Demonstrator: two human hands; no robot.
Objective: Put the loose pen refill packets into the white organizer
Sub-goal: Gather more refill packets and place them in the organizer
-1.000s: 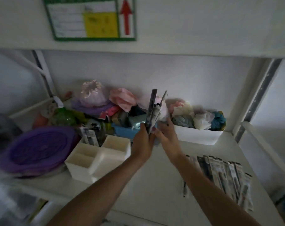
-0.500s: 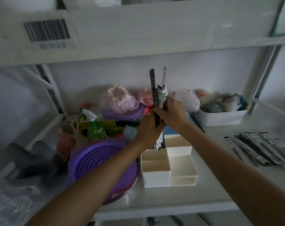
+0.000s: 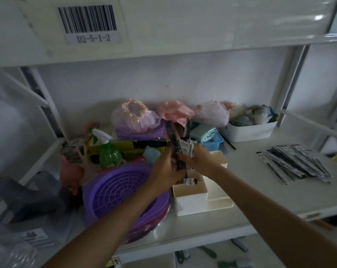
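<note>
A white organizer [image 3: 190,199] with several open compartments stands on the white shelf near its front edge. Both hands grip one upright bundle of pen refill packets [image 3: 180,141] right above it. My left hand [image 3: 164,170] wraps the bundle from the left and my right hand [image 3: 199,158] holds it from the right. The bundle's lower ends [image 3: 190,180] reach into a rear compartment. A loose pile of refill packets [image 3: 295,163] lies flat on the shelf at the right.
A purple slotted basket [image 3: 121,192] lies against the organizer's left side. Behind it are a green spray bottle [image 3: 108,151], bagged pink and purple items [image 3: 134,117], a small blue basket [image 3: 213,142] and a white bin [image 3: 248,131]. The upper shelf [image 3: 163,26] overhangs.
The bundle has come down from above the organizer, so that its lower ends now sit inside a compartment. Both hands came down with it. The view shifted slightly.
</note>
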